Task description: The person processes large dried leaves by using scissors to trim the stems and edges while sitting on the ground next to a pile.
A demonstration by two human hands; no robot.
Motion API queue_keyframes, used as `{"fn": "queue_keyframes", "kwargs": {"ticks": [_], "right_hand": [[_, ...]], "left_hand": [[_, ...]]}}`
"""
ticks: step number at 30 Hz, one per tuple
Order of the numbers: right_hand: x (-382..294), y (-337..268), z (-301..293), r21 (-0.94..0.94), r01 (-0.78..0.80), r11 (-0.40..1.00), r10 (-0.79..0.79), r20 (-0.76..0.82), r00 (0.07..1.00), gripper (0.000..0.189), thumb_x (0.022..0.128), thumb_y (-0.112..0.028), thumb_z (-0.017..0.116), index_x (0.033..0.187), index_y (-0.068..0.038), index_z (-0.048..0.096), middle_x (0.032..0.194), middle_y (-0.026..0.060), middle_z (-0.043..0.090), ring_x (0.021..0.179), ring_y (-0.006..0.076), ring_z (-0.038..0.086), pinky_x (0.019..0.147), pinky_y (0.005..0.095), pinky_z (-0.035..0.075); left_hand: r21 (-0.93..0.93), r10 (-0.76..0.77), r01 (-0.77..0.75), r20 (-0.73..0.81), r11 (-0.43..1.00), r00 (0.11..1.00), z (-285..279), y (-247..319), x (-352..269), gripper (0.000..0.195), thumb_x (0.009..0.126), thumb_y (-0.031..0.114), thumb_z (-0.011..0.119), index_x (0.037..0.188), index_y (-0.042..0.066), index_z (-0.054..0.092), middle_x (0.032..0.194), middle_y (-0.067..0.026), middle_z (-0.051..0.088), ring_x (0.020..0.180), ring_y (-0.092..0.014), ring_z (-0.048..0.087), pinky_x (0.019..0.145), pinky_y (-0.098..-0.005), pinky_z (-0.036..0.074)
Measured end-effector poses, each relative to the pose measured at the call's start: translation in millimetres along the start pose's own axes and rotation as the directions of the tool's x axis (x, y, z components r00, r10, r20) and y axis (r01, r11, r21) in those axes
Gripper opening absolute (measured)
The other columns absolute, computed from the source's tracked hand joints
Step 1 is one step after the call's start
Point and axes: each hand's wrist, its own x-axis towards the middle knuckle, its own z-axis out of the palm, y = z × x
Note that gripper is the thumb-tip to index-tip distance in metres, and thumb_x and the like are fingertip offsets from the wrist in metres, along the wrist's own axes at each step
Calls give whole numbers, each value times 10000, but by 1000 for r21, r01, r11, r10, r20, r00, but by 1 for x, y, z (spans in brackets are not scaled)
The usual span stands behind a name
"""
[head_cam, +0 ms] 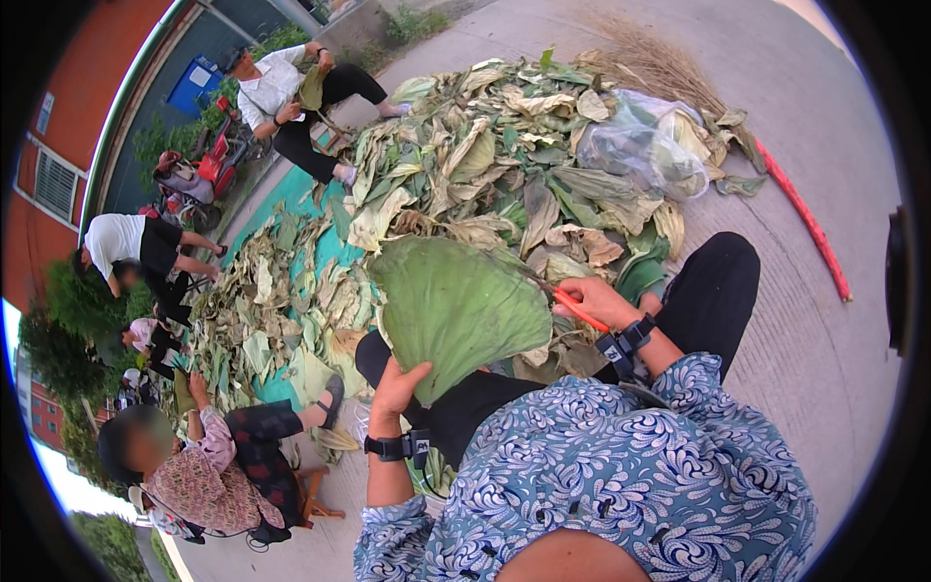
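Note:
My left hand [398, 385] grips the lower edge of a large green leaf [465, 309], thumb on top, holding it spread above my lap. At the leaf's right corner, my right hand [593, 302] is closed around the orange handles of a cutting tool [580, 309]. Its blades are too hard to make out against the leaf's dark stem end. A big heap of drying, partly green leaves [465, 156] lies just beyond my knees. A darker green leaf [644, 269] rests near my right knee.
A green ground sheet [291, 193] lies under the leaves. At right are a clear plastic bag [647, 142], a twig broom [662, 62] and its red handle [804, 207]. Several people sit or bend along the heap, one on a wooden stool [314, 495] at left.

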Motion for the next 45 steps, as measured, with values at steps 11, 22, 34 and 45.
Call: {"fn": "queue_keyframes", "kwargs": {"ticks": [11,22,34,45], "right_hand": [[2,6,-1,-88,151,985,-148,40,988,396,803,-424,634,882,-47,543,651,21,476,604,137,430,565,285,357],[-1,-7,-3,-64,194,979,-186,118,975,423,811,-431,622,929,-38,519,710,58,492,661,162,437,607,308,372],[0,3,-1,110,157,981,-169,102,980,380,815,-384,637,907,-31,531,701,32,490,660,129,437,600,283,374],[0,3,-3,-110,237,965,-221,143,965,445,823,-458,591,949,-36,527,746,75,518,698,189,477,643,314,394]], "left_hand": [[-74,-25,28,52,997,998,-10,9,-2,406,799,-12,567,1198,-16,493,1117,-82,583,1001,-170,556,875,-306,435],[33,-62,60,69,998,996,-13,11,-3,314,807,4,554,1120,-15,565,1017,-50,625,888,-131,581,792,-277,462],[20,-9,8,54,1000,999,-6,10,2,316,811,8,554,1126,-12,564,1018,-46,625,887,-124,577,792,-276,458],[33,-22,20,50,999,999,-6,8,2,285,814,6,548,1096,-10,586,980,-34,632,849,-115,580,755,-267,464]]}}
